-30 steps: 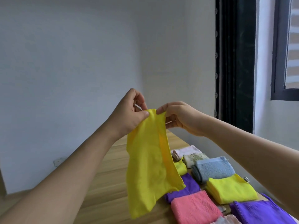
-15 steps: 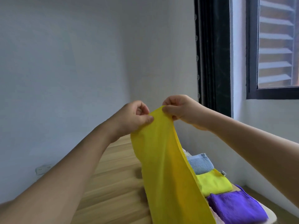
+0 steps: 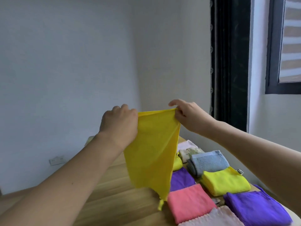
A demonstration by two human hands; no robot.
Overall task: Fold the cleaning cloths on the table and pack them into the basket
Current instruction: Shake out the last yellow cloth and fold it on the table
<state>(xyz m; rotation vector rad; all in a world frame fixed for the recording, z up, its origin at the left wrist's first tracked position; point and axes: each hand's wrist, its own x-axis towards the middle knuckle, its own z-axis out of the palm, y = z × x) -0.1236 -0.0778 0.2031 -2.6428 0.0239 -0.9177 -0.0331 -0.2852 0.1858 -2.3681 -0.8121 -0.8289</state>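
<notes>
A yellow cleaning cloth [image 3: 153, 152] hangs in the air above the wooden table [image 3: 114, 201], tapering to a point with a small loop at the bottom. My left hand [image 3: 119, 124] grips its upper left corner. My right hand [image 3: 187, 115] pinches the upper right corner, and the top edge is stretched between them. No basket is in view.
Folded cloths lie on the table's right side: pink [image 3: 189, 204], purple [image 3: 255, 207], bright yellow [image 3: 224, 181], light blue [image 3: 208, 162], another purple [image 3: 182, 178], a pale pink one [image 3: 218, 217] at the front. A dark curtain [image 3: 231, 62] and window are at right.
My hands have moved apart, spreading the yellow cloth's top edge from bunched to stretched. The view has tilted back down, showing more of the folded cloths.
</notes>
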